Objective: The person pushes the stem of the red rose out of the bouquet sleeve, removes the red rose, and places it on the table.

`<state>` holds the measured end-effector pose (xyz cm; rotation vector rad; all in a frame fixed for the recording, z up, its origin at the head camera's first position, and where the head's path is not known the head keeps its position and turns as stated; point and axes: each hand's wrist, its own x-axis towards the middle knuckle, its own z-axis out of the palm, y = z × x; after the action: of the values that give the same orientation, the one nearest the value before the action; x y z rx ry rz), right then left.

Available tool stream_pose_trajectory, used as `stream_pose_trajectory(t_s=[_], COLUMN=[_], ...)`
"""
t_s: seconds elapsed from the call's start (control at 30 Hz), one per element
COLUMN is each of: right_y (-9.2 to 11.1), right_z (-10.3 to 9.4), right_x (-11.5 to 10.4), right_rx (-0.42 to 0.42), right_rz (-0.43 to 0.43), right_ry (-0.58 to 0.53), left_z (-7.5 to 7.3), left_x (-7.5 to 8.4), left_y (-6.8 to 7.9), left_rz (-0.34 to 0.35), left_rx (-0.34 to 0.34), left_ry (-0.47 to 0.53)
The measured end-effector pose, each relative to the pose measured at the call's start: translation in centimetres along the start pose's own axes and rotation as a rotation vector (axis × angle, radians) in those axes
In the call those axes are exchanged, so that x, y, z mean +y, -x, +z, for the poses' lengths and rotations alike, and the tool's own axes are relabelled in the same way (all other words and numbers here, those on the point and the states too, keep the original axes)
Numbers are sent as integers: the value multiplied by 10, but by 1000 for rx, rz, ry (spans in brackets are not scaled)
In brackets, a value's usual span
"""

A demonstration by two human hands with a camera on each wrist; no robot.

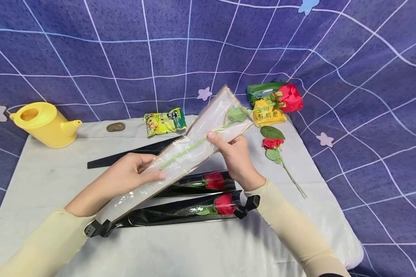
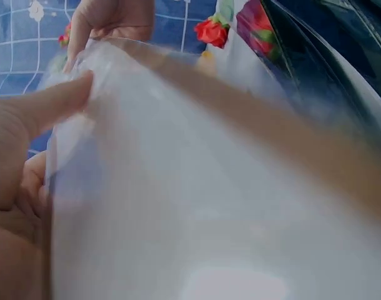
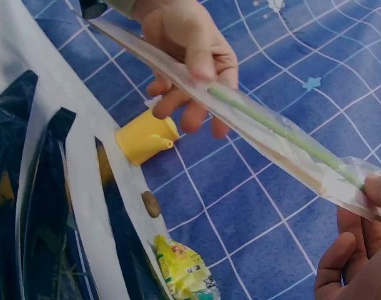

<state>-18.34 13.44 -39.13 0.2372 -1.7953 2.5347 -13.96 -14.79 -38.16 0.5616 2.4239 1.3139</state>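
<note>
Held at a slant over the table is a whitish, see-through flower sleeve (image 1: 180,165) with gold edges. Inside it runs the green stem of a red rose (image 1: 291,98); the bloom sticks out past the upper right end. My left hand (image 1: 124,175) grips the sleeve near the stem's lower end, thumb on top. Higher up, my right hand (image 1: 239,161) pinches sleeve and stem together, its thumb over the stem. The right wrist view shows the stem (image 3: 272,125) through the film between both hands. In the left wrist view the sleeve (image 2: 178,187) is blurred and fills most of the picture.
Two black sleeves with red roses (image 1: 215,180) (image 1: 225,204) lie beneath, a third black sleeve (image 1: 131,152) behind. A loose rose (image 1: 272,143) lies right. Along the back are a yellow watering can (image 1: 48,123), a stone (image 1: 116,127), a yellow-green packet (image 1: 164,122) and another yellow packet (image 1: 268,111).
</note>
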Motion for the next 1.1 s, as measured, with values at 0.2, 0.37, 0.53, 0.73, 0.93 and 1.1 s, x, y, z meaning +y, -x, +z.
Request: stream_pose_trajectory(t_s=[0.2,0.37,0.53,0.73,0.93,1.1], right_y=[4,7,9,15,12,2], right_z=[2,3,-3,-33,-70,-80], right_x=[2,1,0,2,4,-5], right_rx=[-7,-15,-97,-286,-137,99], right_rz=[4,3,9,109,203,124], right_ry=[28,51,33,-26,-241,-519], left_z=[8,13,13,7,1,-3], left_x=[10,14,16,13,5,-1], left_y=[-8,-13,-9,-2,7,11], left_rz=[-16,26,9,-32,-92,-95], left_rx=[1,-17,23,31,1,-21], left_ry=[142,159,125,114,203,212])
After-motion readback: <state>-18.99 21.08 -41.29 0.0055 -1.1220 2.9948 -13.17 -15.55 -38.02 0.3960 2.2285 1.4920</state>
